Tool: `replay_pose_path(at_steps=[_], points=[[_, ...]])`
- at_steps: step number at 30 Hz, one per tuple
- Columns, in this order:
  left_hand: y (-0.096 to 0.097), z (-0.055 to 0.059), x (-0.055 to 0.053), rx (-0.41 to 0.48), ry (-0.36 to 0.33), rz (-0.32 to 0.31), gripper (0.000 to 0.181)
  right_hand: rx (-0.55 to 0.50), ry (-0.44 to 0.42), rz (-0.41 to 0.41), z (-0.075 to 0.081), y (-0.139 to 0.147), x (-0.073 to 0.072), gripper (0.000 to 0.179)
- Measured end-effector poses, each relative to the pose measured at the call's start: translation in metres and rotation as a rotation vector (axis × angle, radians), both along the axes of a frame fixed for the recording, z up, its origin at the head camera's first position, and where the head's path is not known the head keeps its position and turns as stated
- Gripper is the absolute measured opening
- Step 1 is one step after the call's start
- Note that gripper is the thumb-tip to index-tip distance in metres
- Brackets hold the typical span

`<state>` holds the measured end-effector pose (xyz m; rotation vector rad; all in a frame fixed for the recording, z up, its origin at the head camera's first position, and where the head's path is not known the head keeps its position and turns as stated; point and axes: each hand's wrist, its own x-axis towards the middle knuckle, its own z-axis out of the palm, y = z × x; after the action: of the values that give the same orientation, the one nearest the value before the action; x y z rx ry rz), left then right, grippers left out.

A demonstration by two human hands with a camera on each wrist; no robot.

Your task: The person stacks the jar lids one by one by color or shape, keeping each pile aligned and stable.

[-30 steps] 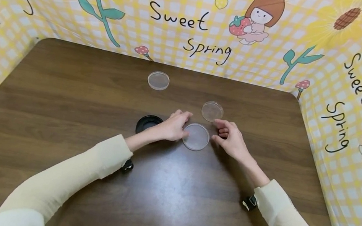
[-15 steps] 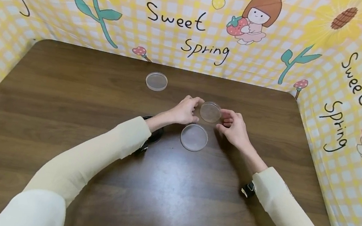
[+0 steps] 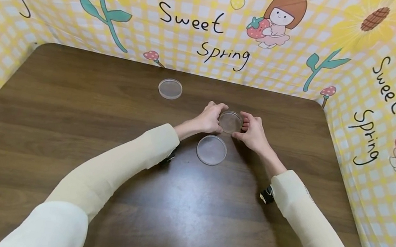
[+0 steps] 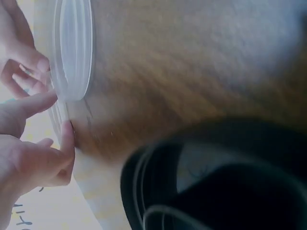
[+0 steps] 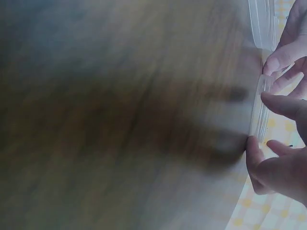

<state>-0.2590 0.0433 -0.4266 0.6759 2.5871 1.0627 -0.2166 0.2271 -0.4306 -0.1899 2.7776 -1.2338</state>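
In the head view, a small clear petri dish (image 3: 230, 122) lies on the brown table between both hands. My left hand (image 3: 211, 118) holds its left side, thumb on the near edge and fingers at the far edge. My right hand (image 3: 254, 133) grips the right side in the same way. The right wrist view shows thumb and finger of the right hand (image 5: 283, 158) at the rim of the thin dish (image 5: 259, 110). A larger clear dish (image 3: 211, 150) lies just nearer, apart from both hands; the left wrist view shows its stepped side wall (image 4: 74, 48).
Another clear dish (image 3: 170, 89) lies toward the table's back edge, left of the hands. A black round dish-like thing (image 4: 144, 187) shows close up in the left wrist view; the left arm hides it in the head view. Patterned cloth (image 3: 178, 45) walls the back and sides.
My left hand has moved away from beside the larger dish, forward and right to the small dish. The right hand has shifted slightly forward and closed in on its right side.
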Motion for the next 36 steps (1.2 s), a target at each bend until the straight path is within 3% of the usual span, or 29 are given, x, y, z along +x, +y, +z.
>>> replay_pose_path(at_steps=[7, 17, 29, 36], points=[[0.007, 0.003, 0.0, -0.051, 0.003, 0.055, 0.076, 0.081, -0.013, -0.01, 0.003, -0.005, -0.007, 0.077], [0.016, 0.005, 0.003, -0.062, -0.013, 0.082, 0.073, 0.084, -0.033, 0.002, 0.006, 0.002, -0.008, 0.074], [0.013, 0.007, 0.002, -0.039, -0.001, 0.107, 0.07, -0.06, -0.081, 0.068, 0.006, 0.01, -0.015, 0.066], [0.009, 0.003, 0.004, -0.005, 0.016, 0.118, 0.071, -0.136, -0.139, 0.054, 0.005, 0.007, -0.015, 0.065]])
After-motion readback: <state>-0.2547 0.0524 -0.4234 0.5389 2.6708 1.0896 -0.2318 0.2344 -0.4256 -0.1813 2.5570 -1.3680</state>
